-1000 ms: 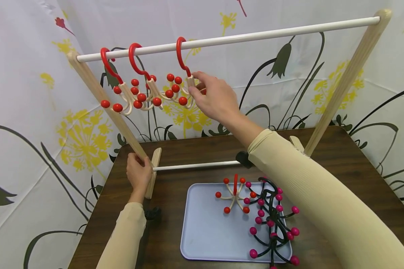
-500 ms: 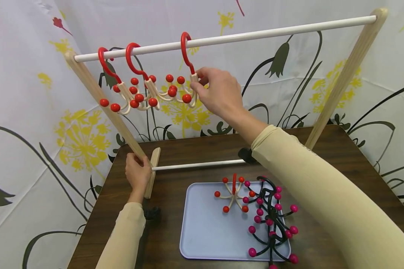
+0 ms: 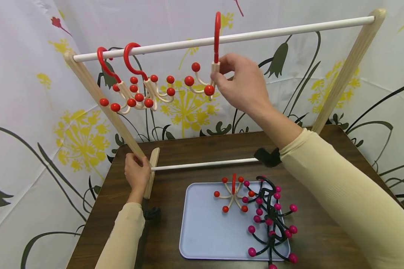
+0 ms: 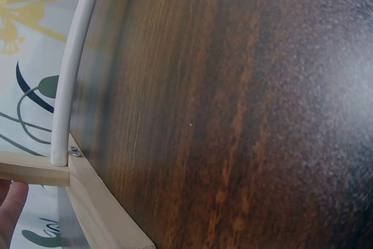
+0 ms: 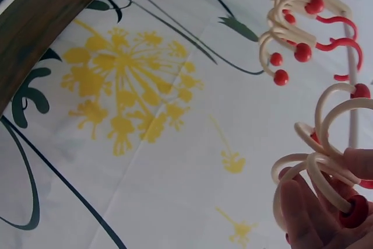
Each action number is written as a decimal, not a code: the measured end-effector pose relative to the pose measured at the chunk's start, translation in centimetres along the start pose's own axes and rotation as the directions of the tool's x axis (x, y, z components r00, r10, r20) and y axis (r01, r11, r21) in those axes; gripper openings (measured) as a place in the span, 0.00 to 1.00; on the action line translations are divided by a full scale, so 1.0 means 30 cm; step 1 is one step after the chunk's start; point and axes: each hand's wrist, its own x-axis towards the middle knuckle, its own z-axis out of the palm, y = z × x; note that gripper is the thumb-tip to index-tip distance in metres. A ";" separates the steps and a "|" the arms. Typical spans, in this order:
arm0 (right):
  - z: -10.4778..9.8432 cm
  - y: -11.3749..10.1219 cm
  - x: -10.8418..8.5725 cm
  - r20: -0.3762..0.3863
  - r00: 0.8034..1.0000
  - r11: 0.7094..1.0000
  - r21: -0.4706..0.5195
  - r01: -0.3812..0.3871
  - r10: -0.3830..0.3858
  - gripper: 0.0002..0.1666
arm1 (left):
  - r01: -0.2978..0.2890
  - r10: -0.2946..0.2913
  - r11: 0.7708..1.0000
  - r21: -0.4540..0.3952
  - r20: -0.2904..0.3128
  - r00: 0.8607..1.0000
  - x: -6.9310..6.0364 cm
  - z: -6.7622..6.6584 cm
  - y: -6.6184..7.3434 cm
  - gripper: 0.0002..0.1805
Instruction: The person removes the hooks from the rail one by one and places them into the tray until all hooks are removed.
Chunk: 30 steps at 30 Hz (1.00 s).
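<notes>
My right hand [image 3: 245, 84] pinches the cream stem of a multi-arm hanger [image 3: 216, 67] with a red hook and red ball tips. Its hook rises above the white rail, seen edge-on; whether it bears on the rail I cannot tell. In the right wrist view, fingers [image 5: 297, 208] lie among the curved cream arms. Two similar hangers, a left one [image 3: 122, 89] and a right one [image 3: 150, 86], hang by red hooks near the rail's left end. Low on the rack's left wooden post [image 3: 116, 119], my left hand [image 3: 137, 173] grips the wood; a fingertip [image 4: 14, 199] shows in the left wrist view.
The white top rail [image 3: 276, 35] spans two wooden posts, with a lower bar [image 3: 202, 164] near the table. A pale blue tray [image 3: 202, 235] bears another red-tipped hanger [image 3: 233, 190]. Several black hangers [image 3: 272, 215] with pink balls lie tangled over its right side. A patterned curtain [image 3: 70, 209] stands behind.
My right hand has moved right along the rail with the hanger, which now stands well apart from the other two and has turned edge-on. The left hand stays on the post.
</notes>
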 end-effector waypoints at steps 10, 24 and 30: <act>-0.024 0.126 -0.214 0.225 0.974 0.998 0.069 -0.006 -0.009 0.12 | 0.005 -0.005 1.000 0.006 0.005 1.000 -0.003 0.000 -0.003 0.12; 0.093 0.224 -0.537 0.560 0.822 0.988 -0.037 0.150 -0.104 0.11 | 0.018 -0.018 1.000 0.011 0.013 1.000 -0.001 0.002 0.000 0.12; 0.145 0.254 -0.625 0.640 0.754 0.987 0.046 0.152 -0.146 0.12 | 0.008 -0.008 1.000 0.002 0.011 1.000 0.000 -0.002 0.007 0.12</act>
